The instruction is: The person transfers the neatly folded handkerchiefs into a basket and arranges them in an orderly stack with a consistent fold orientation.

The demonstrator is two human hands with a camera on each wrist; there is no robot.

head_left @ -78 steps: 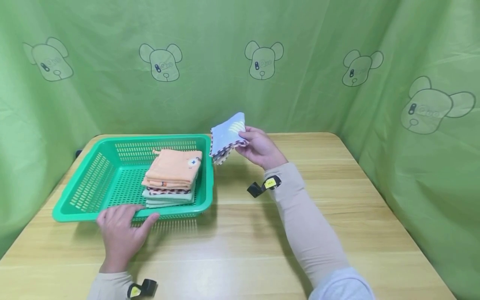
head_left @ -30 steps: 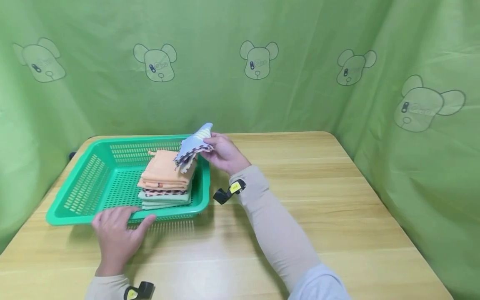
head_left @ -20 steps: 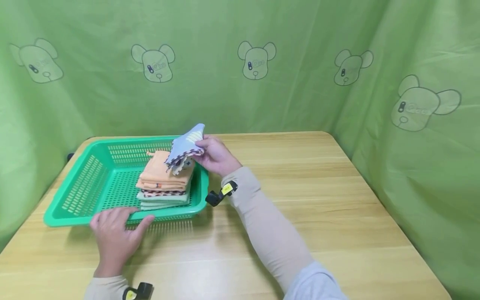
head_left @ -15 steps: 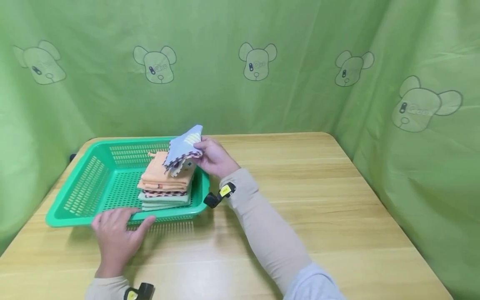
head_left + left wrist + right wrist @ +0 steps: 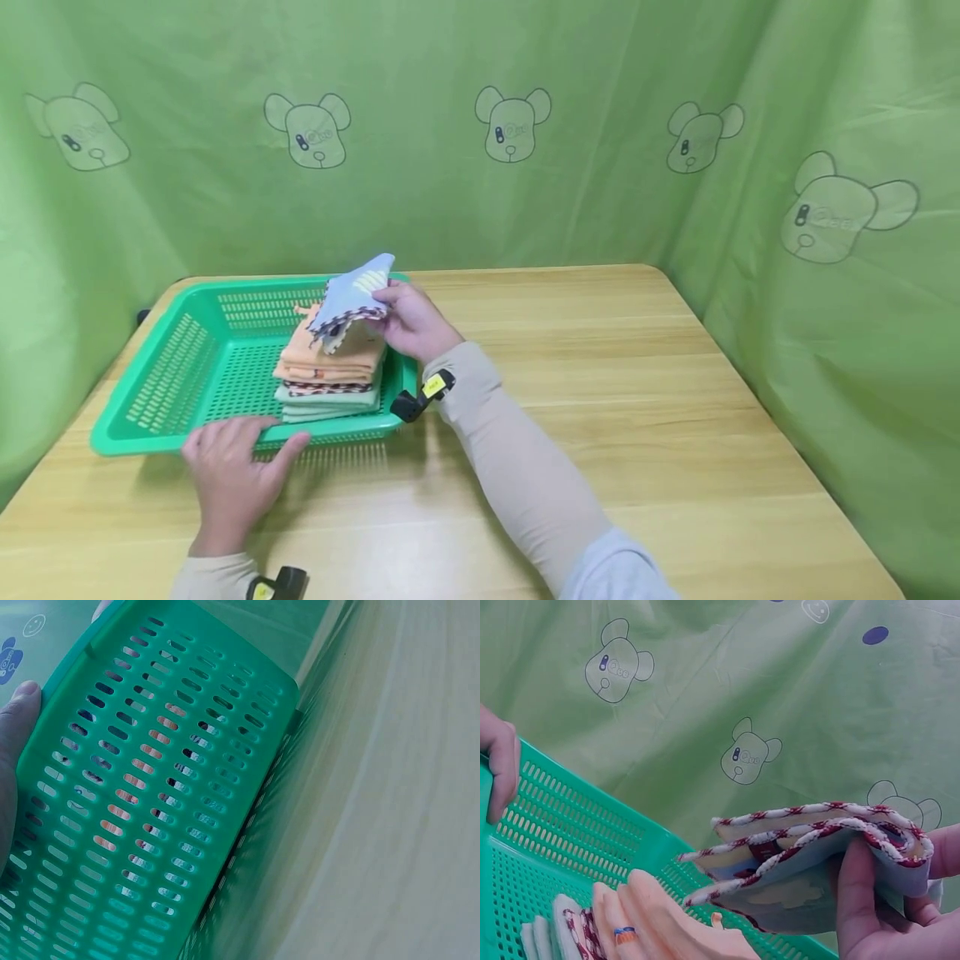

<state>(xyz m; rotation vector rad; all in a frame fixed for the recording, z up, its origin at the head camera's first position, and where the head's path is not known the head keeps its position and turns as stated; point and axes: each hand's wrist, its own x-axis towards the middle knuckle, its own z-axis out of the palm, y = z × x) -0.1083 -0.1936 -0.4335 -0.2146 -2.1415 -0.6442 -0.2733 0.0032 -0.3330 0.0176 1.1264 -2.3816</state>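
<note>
My right hand (image 5: 414,322) pinches a folded blue towel (image 5: 351,293) with a dark-and-white checked edge, thumb on top. The right wrist view shows the towel's (image 5: 810,877) layered folds with red-and-white stitched borders. It is held tilted above a stack of folded towels (image 5: 333,358), peach ones on top and pale green at the bottom, in the right half of a green plastic basket (image 5: 150,367). My left hand (image 5: 234,475) grips the basket's near rim, fingers over the edge and thumb along the outside. In the left wrist view, the basket's slotted wall (image 5: 150,780) hides most of the stack.
The basket stands on a light wooden table (image 5: 600,400), toward its left side. Bare wood extends to the right and in front of it. A green curtain (image 5: 420,183) printed with bear heads encloses the back and sides.
My right hand has carried the blue towel leftward from beside the basket to above the stack. My left hand keeps its hold on the rim.
</note>
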